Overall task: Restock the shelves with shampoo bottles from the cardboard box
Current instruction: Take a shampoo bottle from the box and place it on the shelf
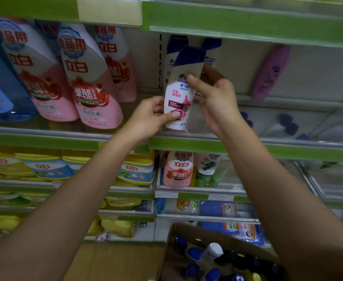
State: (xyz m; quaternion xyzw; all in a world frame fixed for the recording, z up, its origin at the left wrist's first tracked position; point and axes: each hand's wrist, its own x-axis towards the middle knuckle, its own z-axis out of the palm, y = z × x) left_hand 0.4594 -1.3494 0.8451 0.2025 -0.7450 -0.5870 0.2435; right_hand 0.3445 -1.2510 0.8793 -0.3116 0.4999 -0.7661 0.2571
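Shampoo bottle (181,92) upright w/ cap leaning right, base at shelf (207,144) edge; left hand (148,116) pinches its base, right hand (213,98) grips its middle.

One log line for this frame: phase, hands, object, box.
phase: placing on shelf | left hand: pinches shampoo bottle low | right hand: holds its side | cardboard box: holds more bottles

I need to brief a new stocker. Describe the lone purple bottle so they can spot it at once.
Find the green-edged shelf at hand level, where both hands hold a white shampoo bottle. Look right, past the right hand. The purple bottle leans tilted against the back wall, alone, unlike the white, blue-capped bottles.
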